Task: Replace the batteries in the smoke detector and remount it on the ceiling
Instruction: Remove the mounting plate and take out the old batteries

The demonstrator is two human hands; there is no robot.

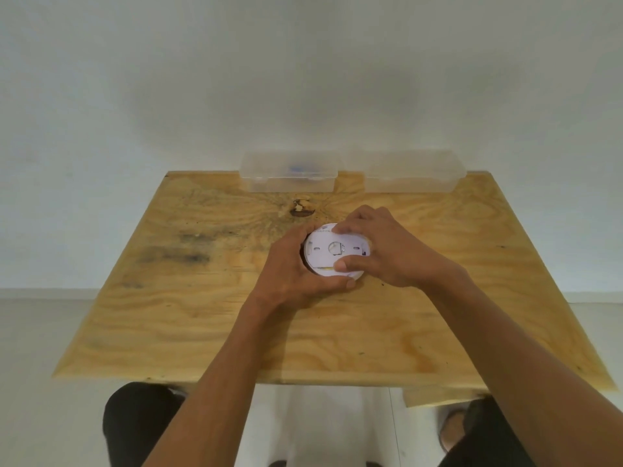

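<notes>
White and round, the smoke detector (pixel 332 252) sits near the middle of a plywood table (pixel 202 315), its flat back face turned up toward the camera. Both hands close on it from opposite sides. The left hand (pixel 296 267) cups the left and near rim, its thumb curling along the near edge and its fingers wrapped out of sight behind the far-left side. The right hand (pixel 387 251) comes in from the right and lies over the top face, fingertips pressing the far edge and the thumb set on the near part of the face. Whether the detector rests on the wood or is lifted just off it cannot be told. Along the table's far edge stand two clear plastic boxes (pixel 413 175), side by side, well apart from the hands.
</notes>
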